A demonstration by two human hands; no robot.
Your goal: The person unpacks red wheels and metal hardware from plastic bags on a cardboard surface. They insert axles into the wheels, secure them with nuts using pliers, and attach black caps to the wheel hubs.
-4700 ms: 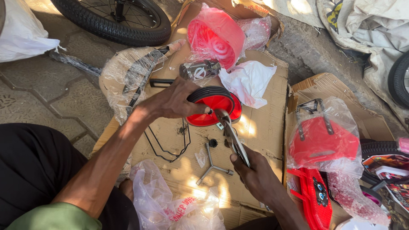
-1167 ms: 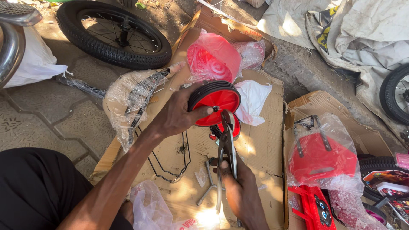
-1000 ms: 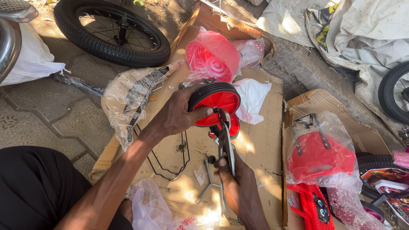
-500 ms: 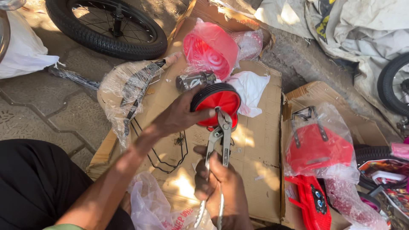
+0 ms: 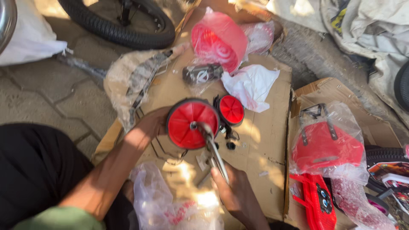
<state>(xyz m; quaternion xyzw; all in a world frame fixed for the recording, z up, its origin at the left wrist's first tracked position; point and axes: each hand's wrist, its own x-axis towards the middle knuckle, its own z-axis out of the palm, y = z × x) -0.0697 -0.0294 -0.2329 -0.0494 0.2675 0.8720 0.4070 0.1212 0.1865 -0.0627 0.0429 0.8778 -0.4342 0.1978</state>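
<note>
My left hand (image 5: 149, 125) grips the black rim of a small red training wheel (image 5: 187, 124), held up on edge over the cardboard (image 5: 264, 140). A metal spanner (image 5: 215, 151) sits on the wheel's centre axle, and my right hand (image 5: 236, 194) is closed around its handle lower down. A second red training wheel (image 5: 231, 110) lies flat on the cardboard just right of the first. Small black nuts or washers (image 5: 230, 145) lie beside it.
A red plastic part in a bag (image 5: 217, 36) and white crumpled plastic (image 5: 249, 85) lie at the cardboard's far end. A bagged red basket (image 5: 326, 145) and red toy parts (image 5: 317, 200) are at right. A bicycle tyre (image 5: 123, 30) lies on the paving behind. A plastic bag (image 5: 166, 204) is near my knee.
The wheel has been lifted and turned so its red face points up at me. The spanner now sits on its axle, and my right hand has shifted right along the handle.
</note>
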